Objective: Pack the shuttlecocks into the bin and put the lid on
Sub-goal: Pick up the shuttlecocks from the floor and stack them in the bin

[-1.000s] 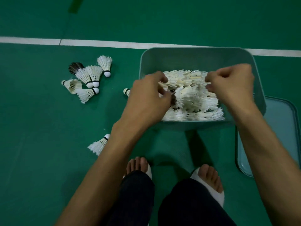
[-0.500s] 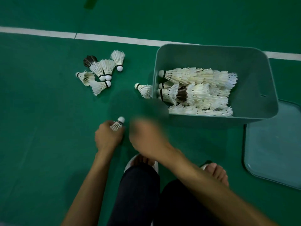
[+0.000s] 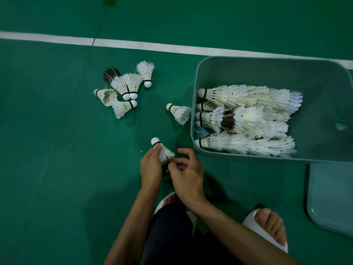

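Up off the court floor point(image 3: 57, 150) since half a second ago, one shuttlecock point(image 3: 164, 153) is gripped in the left hand point(image 3: 150, 169), with the right hand point(image 3: 188, 176) curled at its skirt, hold unclear; the bin point(image 3: 267, 73) carries nested rows point(image 3: 248, 115), its lid point(image 3: 332, 197) lies unfitted by the near right corner, and a cluster point(image 3: 126, 88) and one stray point(image 3: 178, 112) wait outside.

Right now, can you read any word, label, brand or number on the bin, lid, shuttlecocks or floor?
No readable text anywhere in the head view.
bin: plain walls, no label shows.
lid: plain, no print shows.
shuttlecock in the left hand: black band only; any print is too small to tell.
loose shuttlecocks: the same.
floor: only a white court line, no lettering.
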A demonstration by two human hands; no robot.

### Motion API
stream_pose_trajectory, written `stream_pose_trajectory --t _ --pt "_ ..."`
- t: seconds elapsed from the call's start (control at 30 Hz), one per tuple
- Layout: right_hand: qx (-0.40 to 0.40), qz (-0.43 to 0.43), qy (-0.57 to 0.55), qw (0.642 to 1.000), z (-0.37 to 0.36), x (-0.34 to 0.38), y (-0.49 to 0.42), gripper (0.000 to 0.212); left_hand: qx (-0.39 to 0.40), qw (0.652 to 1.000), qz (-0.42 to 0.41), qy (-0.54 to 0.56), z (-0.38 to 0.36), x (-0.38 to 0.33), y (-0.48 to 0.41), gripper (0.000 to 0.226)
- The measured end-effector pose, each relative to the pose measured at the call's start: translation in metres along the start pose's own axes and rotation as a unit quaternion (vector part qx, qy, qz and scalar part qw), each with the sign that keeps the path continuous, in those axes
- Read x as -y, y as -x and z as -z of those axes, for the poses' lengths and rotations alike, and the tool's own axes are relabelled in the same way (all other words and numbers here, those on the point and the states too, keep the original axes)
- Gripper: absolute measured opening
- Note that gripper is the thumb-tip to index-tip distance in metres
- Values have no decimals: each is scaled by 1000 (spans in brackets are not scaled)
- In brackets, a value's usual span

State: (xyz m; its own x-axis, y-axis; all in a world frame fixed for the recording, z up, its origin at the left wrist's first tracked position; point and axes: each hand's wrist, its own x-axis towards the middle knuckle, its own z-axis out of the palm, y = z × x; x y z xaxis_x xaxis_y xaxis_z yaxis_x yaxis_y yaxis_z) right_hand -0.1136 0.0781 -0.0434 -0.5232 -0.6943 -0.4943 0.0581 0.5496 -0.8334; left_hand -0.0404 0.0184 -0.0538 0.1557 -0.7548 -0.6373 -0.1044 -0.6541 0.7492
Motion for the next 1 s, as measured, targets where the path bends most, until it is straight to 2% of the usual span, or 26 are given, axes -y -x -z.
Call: stream_pose_trajectory --t 0.03,0.1,0.17,0.23,0.27,0.3,0.37,0.4,0.43,0.47,0.57,0.63,0.7,0.73,0.8,0.87,0.93,1.0 --pt "0 7 -27 1000 -3 0 0 27 -2 1000 -4 -21 -1 2 -1 33" --pt "-25 44 -4 999 -8 -1 -4 13 2 998 8 -68 -3 7 0 39" --pt "-55 52 22 997 -9 -8 -11 10 7 994 44 -96 -3 10 0 39" --pt "-76 66 46 994 -8 -13 -14 12 -38 982 11 -184 -2 7 -3 38" --pt "-84 83 65 991 -7 -16 -14 14 -89 964 -46 -248 -2 0 -7 33" --pt "-85 102 90 987 -7 -19 -13 16 -152 930 -117 -314 -2 -9 -15 31" --pt "-69 150 145 976 -9 -27 -11 19 -256 843 -233 -413 -3 -36 -40 50" --pt "-58 168 173 969 -10 -32 -10 20 -276 811 -253 -451 -4 -51 -56 61" --pt "-50 178 195 963 -9 -35 -7 21 -269 796 -249 -481 -7 -66 -73 68" --pt "-45 183 206 960 -7 -35 -5 22 -243 798 -225 -503 -9 -78 -89 71" --pt "-57 229 215 948 0 -29 -3 24 -165 832 -150 -507 -16 -97 -113 67" --pt "-79 277 228 930 4 -23 -4 26 -161 839 -155 -497 -18 -99 -115 60" --pt "-79 317 240 914 8 -14 -4 26 -144 862 -158 -460 -21 -93 -106 48" --pt "-76 344 246 903 10 -10 -4 24 -127 884 -165 -418 -24 -88 -98 39" --pt "-77 404 250 876 11 -1 -2 21 -77 946 -183 -258 -32 -75 -78 24" --pt "-83 439 250 859 11 7 1 20 -18 986 -142 -83 -42 -69 -65 17" --pt "-88 444 245 857 13 11 2 20 38 994 -99 -10 -51 -71 -57 16" --pt "-94 430 243 864 21 10 2 22 84 990 -112 -20 -60 -80 -56 23"
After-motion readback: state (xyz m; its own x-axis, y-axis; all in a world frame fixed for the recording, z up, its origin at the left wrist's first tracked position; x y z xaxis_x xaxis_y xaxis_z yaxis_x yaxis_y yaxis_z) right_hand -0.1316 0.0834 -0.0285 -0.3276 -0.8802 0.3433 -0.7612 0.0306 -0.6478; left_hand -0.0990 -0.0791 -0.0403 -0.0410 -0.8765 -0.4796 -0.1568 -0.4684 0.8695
